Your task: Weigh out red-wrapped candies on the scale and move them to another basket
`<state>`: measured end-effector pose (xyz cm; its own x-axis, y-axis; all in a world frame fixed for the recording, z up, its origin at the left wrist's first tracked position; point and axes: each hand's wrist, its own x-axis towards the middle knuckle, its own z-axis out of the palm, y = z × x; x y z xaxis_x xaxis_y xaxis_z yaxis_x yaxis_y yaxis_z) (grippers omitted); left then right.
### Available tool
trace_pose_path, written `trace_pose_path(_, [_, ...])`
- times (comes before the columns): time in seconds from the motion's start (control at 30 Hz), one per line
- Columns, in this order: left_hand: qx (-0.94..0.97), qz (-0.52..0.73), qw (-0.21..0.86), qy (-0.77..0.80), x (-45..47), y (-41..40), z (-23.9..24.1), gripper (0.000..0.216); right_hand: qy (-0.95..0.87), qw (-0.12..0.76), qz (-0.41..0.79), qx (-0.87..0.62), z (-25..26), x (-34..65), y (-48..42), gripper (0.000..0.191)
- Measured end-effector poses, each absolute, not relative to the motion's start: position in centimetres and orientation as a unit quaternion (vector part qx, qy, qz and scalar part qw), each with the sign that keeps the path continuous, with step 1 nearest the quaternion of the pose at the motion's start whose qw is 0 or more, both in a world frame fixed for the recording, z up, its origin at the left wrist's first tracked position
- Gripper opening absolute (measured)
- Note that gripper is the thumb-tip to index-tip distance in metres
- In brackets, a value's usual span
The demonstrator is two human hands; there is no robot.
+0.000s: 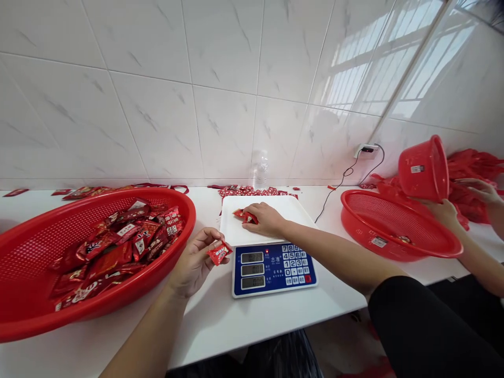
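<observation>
Between its thumb and fingers, my left hand (pixel 197 262) pinches a small red snack packet (pixel 219 253) just left of the scale's keypad. My right hand (pixel 266 220) is over the white weighing pan (pixel 291 210), its fingers closed around red snack packets (pixel 246 216) that partly show under them. The digital scale (pixel 274 269) has a blue panel with three small displays and number keys. To the left stands a large red plastic basket (pixel 185 210) holding many red and dark red snack packets (pixel 126 241).
Loose packets (pixel 90 191) lie along the wall, and a clear bottle (pixel 260 170) stands behind the scale. At right, another person's hands hold a red basin (pixel 423 168) above a red basket (pixel 362 231). A cable (pixel 334 189) runs down from the socket (pixel 367 151).
</observation>
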<state>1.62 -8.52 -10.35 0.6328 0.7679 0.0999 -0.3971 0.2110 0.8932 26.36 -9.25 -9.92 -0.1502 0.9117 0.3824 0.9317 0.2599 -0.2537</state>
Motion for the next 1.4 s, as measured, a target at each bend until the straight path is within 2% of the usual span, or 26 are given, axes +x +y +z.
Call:
trace_pose_path(0.2, [0.493, 0.39, 0.752, 0.198, 1.5, -8.2, -10.5, 0.025, -0.725, 0.319, 0.008, -0.61, -9.9, 26.8, -8.1, 0.017])
trace_pose_path(0.47, [0.488, 0.389, 0.755, 0.199, 1.6, -8.1, -10.5, 0.027, -0.557, 0.522, 0.074, -0.642, -8.4, 29.2, -6.7, 0.03])
trace_pose_path(0.63, [0.494, 0.371, 0.762, 0.191, 1.7, -8.3, -10.4, 0.023, -0.489, 0.575, 0.093, -0.649, -7.7, 30.3, -6.5, 0.035])
trace_pose_path(0.73, [0.492, 0.373, 0.763, 0.192, 1.6, -8.3, -10.4, 0.021, -0.503, 0.559, 0.098, -0.652, -7.5, 30.7, -7.8, 0.033])
trace_pose_path(0.9, [0.492, 0.365, 0.767, 0.189, 1.6, -8.3, -10.3, 0.021, -0.582, 0.475, 0.091, -0.654, -7.2, 31.5, -11.6, 0.028])
trace_pose_path(1.0, [0.504, 0.353, 0.766, 0.188, 1.6, -8.4, -10.4, 0.021, -0.686, 0.333, 0.061, -0.644, -7.4, 31.9, -13.2, 0.037])
trace_pose_path(1.1, [0.51, 0.343, 0.766, 0.189, 1.7, -8.4, -10.5, 0.02, -0.769, 0.205, 0.037, -0.604, -7.7, 31.8, -13.5, 0.037])
trace_pose_path(1.2, [0.507, 0.344, 0.766, 0.195, 1.8, -8.2, -10.5, 0.023, -0.779, 0.202, 0.075, -0.589, -7.8, 31.3, -13.3, 0.038])
trace_pose_path(1.4, [0.5, 0.362, 0.756, 0.22, 2.0, -8.0, -10.3, 0.028, -0.778, 0.156, 0.184, -0.581, -6.8, 30.7, -13.4, 0.06])
